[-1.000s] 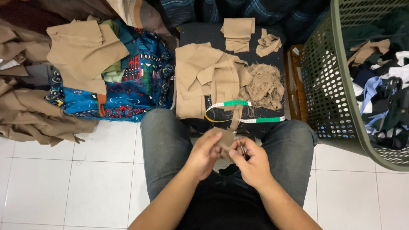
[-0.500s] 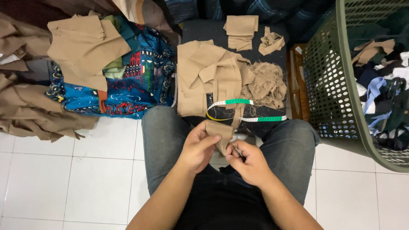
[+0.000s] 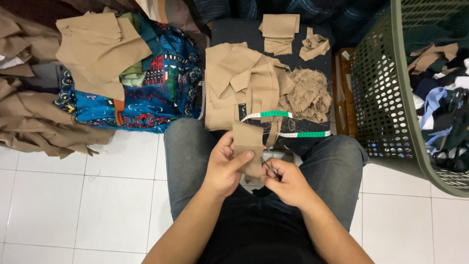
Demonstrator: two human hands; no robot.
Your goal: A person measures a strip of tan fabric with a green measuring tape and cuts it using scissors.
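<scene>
A white tiled floor (image 3: 97, 195) lies under a person who sits with knees apart. On the right stands a big green laundry basket (image 3: 386, 98), full of mixed cloth scraps. On the left is a heap of brown cloth (image 3: 34, 117), and beside it a bright blue patterned cloth (image 3: 161, 83) with a tan piece (image 3: 97, 49) on top. In front of the knees lies a pile of tan cut pieces (image 3: 244, 83), with a fluffy clump of tan threads (image 3: 308, 95) just beside it. A white and green tape measure (image 3: 273, 115) lies across the near edge of that pile.

The left hand (image 3: 224, 168) holds a small tan cloth piece (image 3: 248, 144) upright above the lap, thumb pressed on its front. The right hand (image 3: 288, 182) has its fingers pinched shut on a small thin metal tool (image 3: 270, 168), whose tip touches the cloth's lower edge.
</scene>
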